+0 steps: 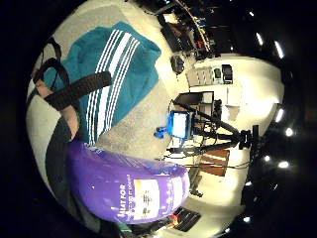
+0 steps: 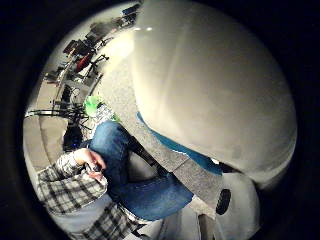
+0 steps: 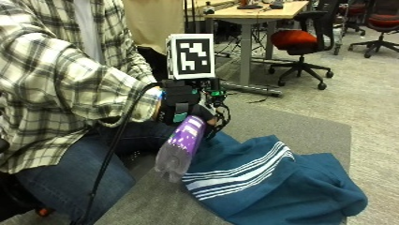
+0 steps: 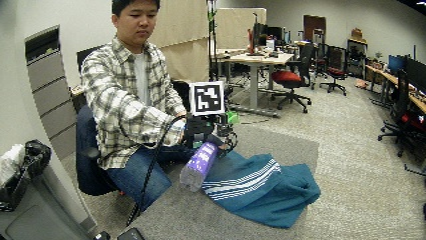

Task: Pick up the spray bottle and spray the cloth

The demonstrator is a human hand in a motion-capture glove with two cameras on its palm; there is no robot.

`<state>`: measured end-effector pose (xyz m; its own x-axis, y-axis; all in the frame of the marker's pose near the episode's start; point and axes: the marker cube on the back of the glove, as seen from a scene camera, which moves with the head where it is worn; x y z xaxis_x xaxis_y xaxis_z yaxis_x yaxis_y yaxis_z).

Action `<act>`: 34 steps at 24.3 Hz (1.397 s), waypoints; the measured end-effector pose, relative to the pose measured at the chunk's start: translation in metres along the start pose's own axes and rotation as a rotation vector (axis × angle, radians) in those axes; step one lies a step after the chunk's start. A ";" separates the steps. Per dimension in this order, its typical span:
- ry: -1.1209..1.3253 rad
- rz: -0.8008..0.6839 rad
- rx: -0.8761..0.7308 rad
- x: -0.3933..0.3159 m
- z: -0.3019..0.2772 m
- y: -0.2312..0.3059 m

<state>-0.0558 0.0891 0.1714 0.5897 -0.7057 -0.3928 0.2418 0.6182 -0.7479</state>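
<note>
— Bottle position?
— Purple spray bottle held up off the grey table, tilted, clear base slanting down toward seven o'clock, neck end up at one o'clock inside the right hand. Base hanging just beside the near edge of the cloth; contact with it impossible to judge.
— Fingers?
— Black-gloved, curled round the upper part of the bottle, near the neck. Exact finger placement hidden behind the glove's gear in the outside view; trigger and nozzle not visible, so pressed or not cannot be told.
— Cloth?
— Teal cloth with white stripes, lying rumpled on the table at about four o'clock from the bottle, folds bunched toward the far end.
— Anything from the palm side?
— Little-finger-side view: purple bottle body with its label close against the palm, striped teal cloth spread on the table beyond it. Thumb-side view: mostly filled by a pale rounded surface, too close to identify; a sliver of teal cloth showing under it along the table edge.
— Other hand?
— Bare left hand down by the lap, resting against the jeans, fingers round a small dark object, well apart from bottle and cloth.
— Surroundings?
— Office chair with a red seat and a wooden desk at twelve to one o'clock, behind the table.
</note>
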 end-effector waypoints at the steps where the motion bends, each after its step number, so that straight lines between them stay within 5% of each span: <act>1: 0.001 -0.003 -0.002 -0.001 0.000 0.000; 17: -0.292 0.174 0.181 0.028 -0.025 0.010; 34: -0.951 0.653 0.657 0.118 -0.054 0.070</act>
<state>-0.0113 0.0306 0.0435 0.9802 0.1321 0.1478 -0.1237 0.9902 -0.0646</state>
